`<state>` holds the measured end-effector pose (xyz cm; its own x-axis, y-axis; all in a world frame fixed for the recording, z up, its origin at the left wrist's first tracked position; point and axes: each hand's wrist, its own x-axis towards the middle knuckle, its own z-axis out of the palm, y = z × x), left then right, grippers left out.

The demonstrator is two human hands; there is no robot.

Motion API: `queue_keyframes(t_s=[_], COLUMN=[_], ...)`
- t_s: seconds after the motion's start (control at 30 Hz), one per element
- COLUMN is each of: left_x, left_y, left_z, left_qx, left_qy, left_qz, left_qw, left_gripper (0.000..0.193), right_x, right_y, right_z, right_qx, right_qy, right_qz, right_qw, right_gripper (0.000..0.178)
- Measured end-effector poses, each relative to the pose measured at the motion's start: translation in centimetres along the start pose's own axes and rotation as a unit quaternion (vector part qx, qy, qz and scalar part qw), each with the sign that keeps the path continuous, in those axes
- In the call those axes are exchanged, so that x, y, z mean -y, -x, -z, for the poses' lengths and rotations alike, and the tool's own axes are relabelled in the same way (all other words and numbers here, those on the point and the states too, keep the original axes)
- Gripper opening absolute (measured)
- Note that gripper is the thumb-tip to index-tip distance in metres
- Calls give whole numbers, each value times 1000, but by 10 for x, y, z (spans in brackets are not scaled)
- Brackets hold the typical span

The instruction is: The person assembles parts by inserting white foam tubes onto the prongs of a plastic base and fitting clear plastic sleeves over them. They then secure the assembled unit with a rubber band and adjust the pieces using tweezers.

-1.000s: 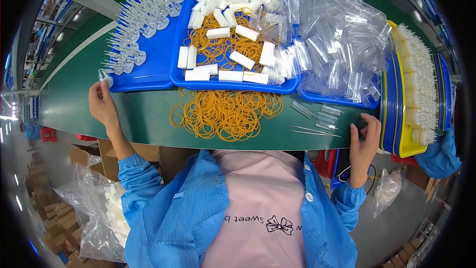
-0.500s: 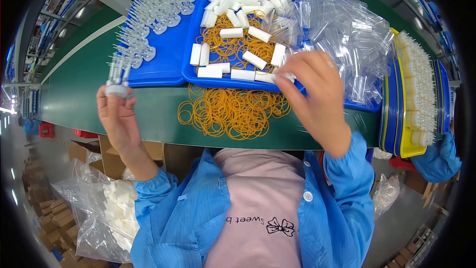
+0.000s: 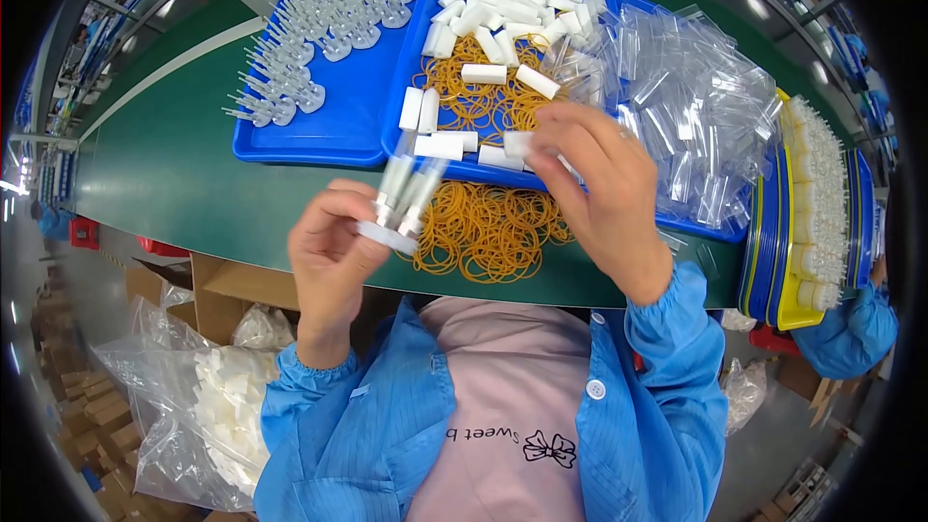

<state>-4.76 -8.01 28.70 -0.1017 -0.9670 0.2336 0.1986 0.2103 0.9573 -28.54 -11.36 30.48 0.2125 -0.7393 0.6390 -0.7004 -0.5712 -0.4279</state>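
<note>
White block (image 3: 518,144) between thumb and fingertips: that's the right hand (image 3: 604,193), working over the near edge of the middle tray (image 3: 466,168)! Narrow pinch there; whether the block is off the tray floor, I can't tell. Across to the left hand (image 3: 333,251): fingers curled tightly on the round base of a pronged part (image 3: 387,237), its blurred prongs tilting up and to the right, just in front of the middle tray, above the green table (image 3: 242,232).

Looks like the picking stage, this: one hand carries the part, the other takes a block. Part and block are apart, so the next move seems to call for a sure pinch and steady prongs.

Now the trays! The left tray (image 3: 358,121), blue, has rows of standing parts (image 3: 338,14), prongs up. In the middle tray, more blocks (image 3: 507,5) heap at the far end, with orange bands (image 3: 474,87) below. Right tray (image 3: 715,232): a loose pile of clear plastic (image 3: 696,87). Far right, a yellow tray (image 3: 807,315) is packed with white pieces (image 3: 817,203), beside stacked trays (image 3: 759,222). Loose bands (image 3: 488,237) lie on the table, near the left hand.
</note>
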Motion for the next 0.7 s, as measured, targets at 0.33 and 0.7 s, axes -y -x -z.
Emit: queue_keyframes(t_s=[0.33,0.7], left_x=[-4,-15], left_y=[-4,-12], left_z=[-28,-28], left_qx=[147,211], left_qy=[142,17], left_qz=[80,66], left_qw=[976,975], left_gripper=[16,17], right_x=[5,0], right_y=[13,27], right_z=[22,30], right_qx=[-25,29], right_qy=[-94,-436], right_qz=[-22,-214], right_qw=[995,874], right_gripper=[18,10])
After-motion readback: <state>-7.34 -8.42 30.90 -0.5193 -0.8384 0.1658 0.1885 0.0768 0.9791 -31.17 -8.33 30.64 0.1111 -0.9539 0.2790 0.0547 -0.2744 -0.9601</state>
